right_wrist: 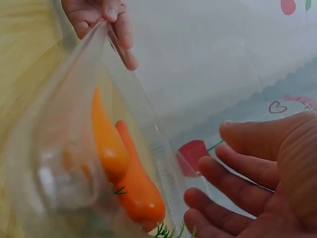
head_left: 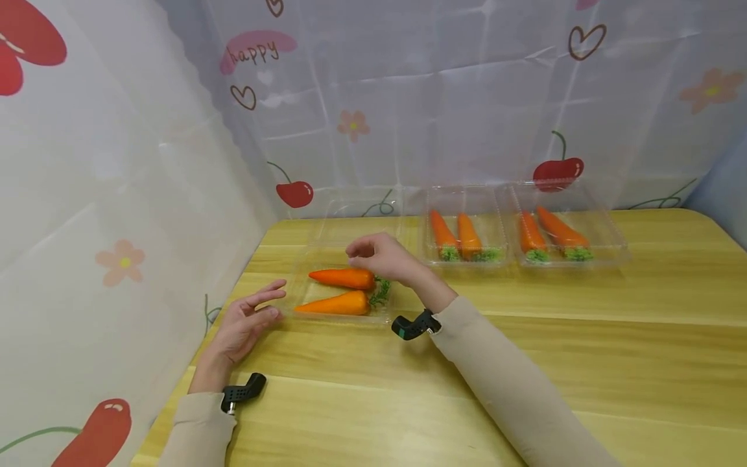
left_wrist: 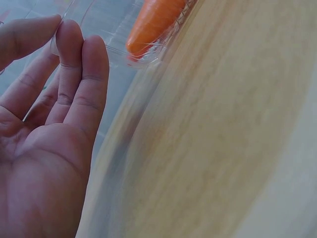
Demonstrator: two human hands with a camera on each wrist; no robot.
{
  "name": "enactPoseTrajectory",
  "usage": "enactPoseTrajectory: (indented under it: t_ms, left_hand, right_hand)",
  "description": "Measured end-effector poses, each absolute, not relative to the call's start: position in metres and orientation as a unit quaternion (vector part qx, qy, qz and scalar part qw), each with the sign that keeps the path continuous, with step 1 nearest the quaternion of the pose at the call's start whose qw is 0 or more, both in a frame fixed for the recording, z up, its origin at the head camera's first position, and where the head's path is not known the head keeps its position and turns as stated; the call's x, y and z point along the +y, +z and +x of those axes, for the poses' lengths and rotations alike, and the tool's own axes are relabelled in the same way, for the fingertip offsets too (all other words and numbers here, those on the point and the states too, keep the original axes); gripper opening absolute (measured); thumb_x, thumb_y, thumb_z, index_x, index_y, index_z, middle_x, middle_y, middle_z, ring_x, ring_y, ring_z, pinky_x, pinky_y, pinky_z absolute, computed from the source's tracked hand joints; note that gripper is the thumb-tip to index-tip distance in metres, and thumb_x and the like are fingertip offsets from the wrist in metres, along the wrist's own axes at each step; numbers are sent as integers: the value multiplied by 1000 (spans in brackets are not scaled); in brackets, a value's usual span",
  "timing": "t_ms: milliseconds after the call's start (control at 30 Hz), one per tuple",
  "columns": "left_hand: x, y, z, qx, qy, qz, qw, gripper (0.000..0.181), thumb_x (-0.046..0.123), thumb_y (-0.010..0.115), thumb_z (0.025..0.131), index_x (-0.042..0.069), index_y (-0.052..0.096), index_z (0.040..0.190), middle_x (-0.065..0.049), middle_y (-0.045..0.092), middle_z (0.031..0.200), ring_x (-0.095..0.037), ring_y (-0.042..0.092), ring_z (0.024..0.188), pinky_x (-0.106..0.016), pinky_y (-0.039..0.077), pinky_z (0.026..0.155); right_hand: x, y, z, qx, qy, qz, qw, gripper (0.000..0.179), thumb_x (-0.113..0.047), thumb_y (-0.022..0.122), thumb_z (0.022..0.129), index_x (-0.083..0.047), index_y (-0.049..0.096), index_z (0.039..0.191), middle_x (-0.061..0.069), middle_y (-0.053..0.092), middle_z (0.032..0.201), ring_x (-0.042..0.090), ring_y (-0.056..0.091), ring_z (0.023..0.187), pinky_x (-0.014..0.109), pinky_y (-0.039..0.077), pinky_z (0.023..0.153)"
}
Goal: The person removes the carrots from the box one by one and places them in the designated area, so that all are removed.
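A clear plastic box [head_left: 327,318] with its lid [head_left: 357,220] raised at the back stands on the left part of the table. Two toy carrots [head_left: 341,278] with green leafy tops lie side by side in it, tips to the left. My left hand [head_left: 242,327] pinches the box's left edge between thumb and fingertips, as the left wrist view also shows. Over the back right of the box hovers my right hand [head_left: 388,257], fingers loosely bent around nothing. The right wrist view shows its fingers [right_wrist: 237,188] apart, beside the clear plastic and carrots.
Further right stand two more clear boxes, one with two carrots [head_left: 469,237] and another with two carrots [head_left: 560,233]. Both have raised lids. A printed curtain [head_left: 443,117] hangs behind the wooden table [head_left: 583,350] and along its left side.
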State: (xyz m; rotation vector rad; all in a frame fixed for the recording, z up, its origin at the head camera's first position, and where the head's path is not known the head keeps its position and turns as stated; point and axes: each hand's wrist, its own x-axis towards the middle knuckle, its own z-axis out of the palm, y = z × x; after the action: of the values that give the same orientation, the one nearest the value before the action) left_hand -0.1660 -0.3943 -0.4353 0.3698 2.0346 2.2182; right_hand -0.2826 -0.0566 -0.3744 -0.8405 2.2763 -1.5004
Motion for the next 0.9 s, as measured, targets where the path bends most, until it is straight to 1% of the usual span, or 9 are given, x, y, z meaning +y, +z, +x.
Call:
enactPoseTrajectory:
  t_ms: [133, 267, 400, 500, 633, 700, 900]
  left_hand:
    - [-394, -437, -166, 669, 731, 122, 58, 40, -12, 53, 100, -18, 50, 139, -6, 43, 162, -12, 70, 95, -28, 61, 92]
    - [-395, -437, -166, 664, 735, 125, 58, 39, -13, 53, 100, -16, 53, 139, -6, 42, 162, -13, 70, 94, -28, 60, 92]
    - [-395, -437, -167, 665, 734, 126, 58, 39, -12, 53, 100, -14, 55, 138, -6, 42, 162, -13, 69, 93, -28, 60, 92]
    - [-396, -437, -167, 667, 733, 124, 57, 39, -12, 54, 100, -14, 55, 138, -5, 43, 161, -13, 70, 92, -28, 60, 92]
    - [-396, -436, -167, 665, 735, 121, 58, 38, -13, 53, 100, -14, 55, 138, -4, 44, 161, -12, 70, 92, -28, 60, 92]
    - [-395, -435, -167, 665, 735, 122, 58, 38, -13, 52, 100, -14, 55, 138, -3, 45, 160, -12, 70, 93, -28, 60, 92]
    - [-394, -435, -167, 659, 740, 122, 60, 38, -14, 51, 100, -10, 60, 137, 0, 48, 158, -12, 69, 94, -28, 60, 92]
  right_hand:
    - [-62, -374, -287, 804, -493, -287, 171, 34, -17, 70, 98, -6, 69, 130, 12, 70, 131, 27, 63, 123, 41, 52, 108]
    - [-69, -370, -293, 813, -475, -268, 202, 38, -16, 71, 97, -3, 68, 132, 13, 68, 134, 28, 62, 125, 40, 52, 109]
    - [-75, -368, -297, 829, -454, -246, 214, 37, -15, 71, 97, -2, 68, 131, 11, 68, 131, 24, 62, 116, 36, 56, 101]
    - [-79, -367, -300, 837, -437, -240, 223, 38, -16, 72, 96, -1, 68, 131, 10, 68, 129, 21, 61, 109, 32, 56, 96]
    - [-83, -371, -304, 840, -427, -238, 236, 38, -14, 74, 94, 0, 69, 130, 12, 68, 129, 22, 60, 107, 33, 55, 95]
    - [-84, -374, -307, 841, -421, -240, 241, 37, -13, 76, 93, -1, 70, 128, 11, 68, 128, 22, 60, 106, 32, 55, 93]
    - [-87, -380, -308, 853, -374, -265, 252, 31, -15, 79, 90, -6, 74, 119, 9, 69, 123, 19, 58, 97, 26, 53, 80]
